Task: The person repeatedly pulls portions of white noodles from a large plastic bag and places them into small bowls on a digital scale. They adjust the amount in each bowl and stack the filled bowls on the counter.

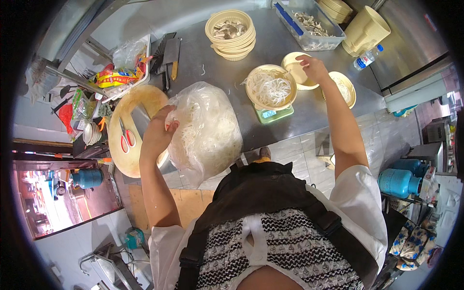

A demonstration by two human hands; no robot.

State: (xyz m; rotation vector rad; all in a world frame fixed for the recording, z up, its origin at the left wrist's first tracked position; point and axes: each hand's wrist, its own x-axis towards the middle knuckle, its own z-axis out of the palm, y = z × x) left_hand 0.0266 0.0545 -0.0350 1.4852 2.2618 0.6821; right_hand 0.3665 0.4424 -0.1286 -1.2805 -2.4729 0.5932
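A large clear plastic bag (pixel 206 127) full of white shredded strands, which look like noodles, sits at the table's front edge. Against its left side is my left hand (pixel 159 127), fingers and thumb apart. My right hand (pixel 313 69) is over a beige bowl (pixel 295 72) with no food visible in it; its fingers are bent, and whether they grip anything is unclear. Left of that bowl, a beige bowl of white strands (pixel 272 88) rests on a green digital scale (pixel 277 116) with a lit display. Another bowl of strands (pixel 342 88) is partly hidden by my right forearm.
Stacked bowls (pixel 232 50), mushrooms on top, stand at the back near a tub of mushrooms (pixel 311 30). A water bottle (pixel 368 58) lies right. Red-handled scissors (pixel 127 139) lie on a round cutting board (pixel 116 116); a cleaver (pixel 171 50) and a packet-filled tray (pixel 121 78) are behind.
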